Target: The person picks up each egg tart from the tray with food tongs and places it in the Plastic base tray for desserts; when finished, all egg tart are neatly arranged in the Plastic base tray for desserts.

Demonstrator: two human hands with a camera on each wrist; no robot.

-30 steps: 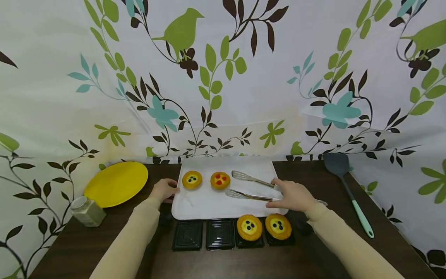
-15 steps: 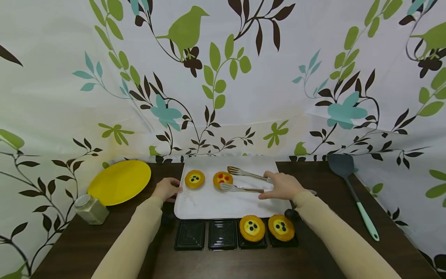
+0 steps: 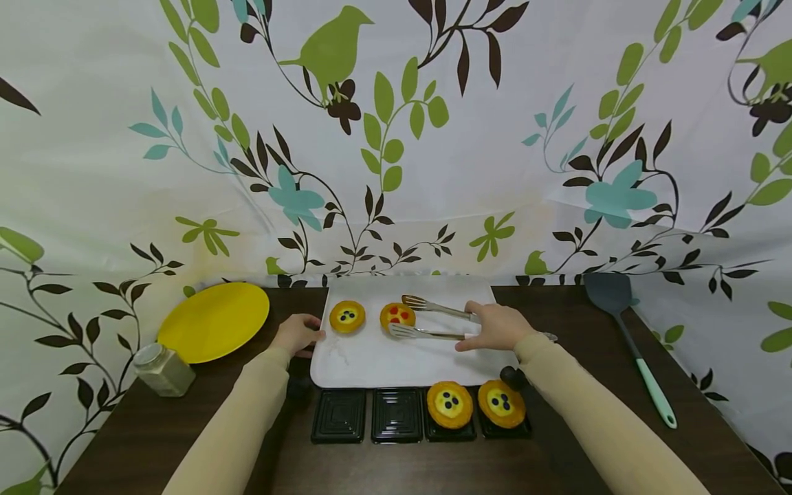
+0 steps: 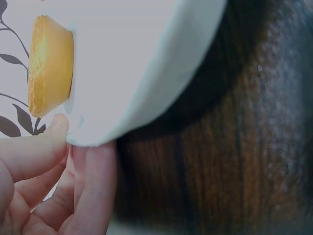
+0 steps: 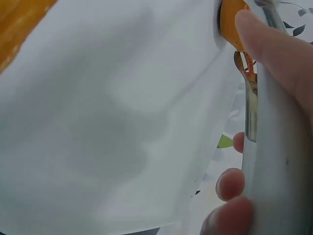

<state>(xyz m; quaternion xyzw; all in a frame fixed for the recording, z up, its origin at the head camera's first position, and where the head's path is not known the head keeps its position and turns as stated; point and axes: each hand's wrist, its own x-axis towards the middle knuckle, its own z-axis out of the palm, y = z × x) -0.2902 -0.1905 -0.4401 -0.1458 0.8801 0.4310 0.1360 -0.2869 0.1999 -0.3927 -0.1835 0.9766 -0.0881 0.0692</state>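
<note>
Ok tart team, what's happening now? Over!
Left hand pinches white rectangular tray. Right hand grips silver metal tongs, jaws open astride round red-topped tart. Nothing seen blocking.

It looks like a kitchen-type space: tongs [image 3: 433, 335], tarts [image 3: 449, 407], a spatula [image 3: 628, 337] and a plate [image 3: 213, 322] at a dark table [image 3: 371, 473], leaf-printed cloth [image 3: 458, 165] behind.

Head view: even light; faint sheen on table [image 3: 371, 471] nearer than white tray [image 3: 396, 364]. Left wrist: dark shadow under tray rim, table beside it blurred. Right wrist: soft shadows across tray.
</note>
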